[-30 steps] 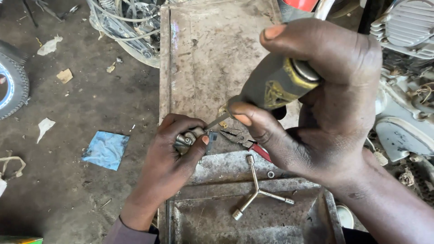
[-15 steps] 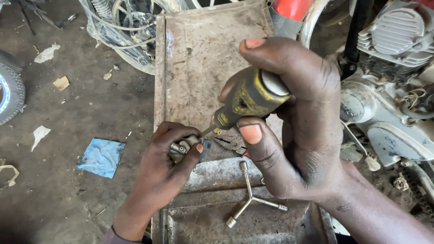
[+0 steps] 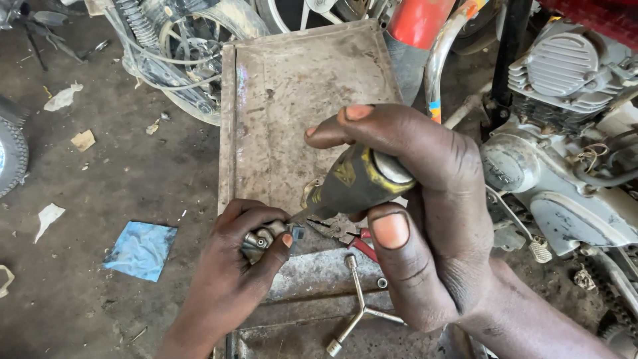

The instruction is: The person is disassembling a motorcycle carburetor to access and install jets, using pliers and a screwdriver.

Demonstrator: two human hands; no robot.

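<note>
My left hand grips a small grey metal part over the edge of a worn metal box lid. A screwdriver with a yellow and black handle sits in my right hand. Its thin shaft points down and left, with the tip against the metal part. Both hands hover above the lid's near end.
A three-armed socket wrench and red-handled pliers lie on the box below my hands. A motorcycle engine stands at the right, a wheel with cables at the back left. A blue scrap and paper bits lie on the dirt floor.
Both hands have drifted slightly down and left in view as the camera shifted. The screwdriver stays on the metal part, its handle turned a little in my right hand.
</note>
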